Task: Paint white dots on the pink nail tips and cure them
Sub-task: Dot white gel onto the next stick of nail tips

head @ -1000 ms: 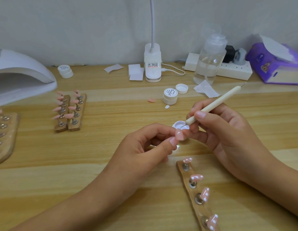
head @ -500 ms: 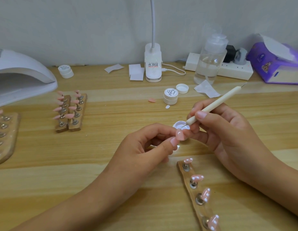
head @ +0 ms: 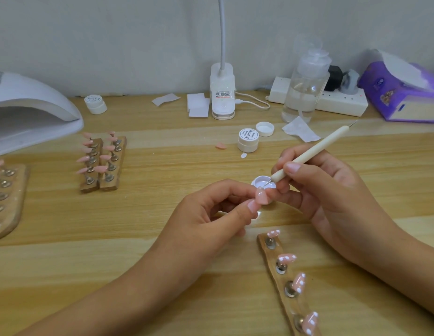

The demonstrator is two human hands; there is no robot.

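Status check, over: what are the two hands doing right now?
Left hand pinches glossy pink nail tip. Right hand grips slim cream dotting pen, point at nail's far end. Nothing blocking.

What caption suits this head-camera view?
Left hand pinches a pink nail tip; right hand holds a dotting tool at its edge.

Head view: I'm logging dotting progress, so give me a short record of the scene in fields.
left hand: pinches a pink nail tip
right hand: grips the dotting tool, its point at the held tip's far end
paint pot: open, just behind the held tip
wooden strip: carries four dotted tips
curing lamp: far left of view
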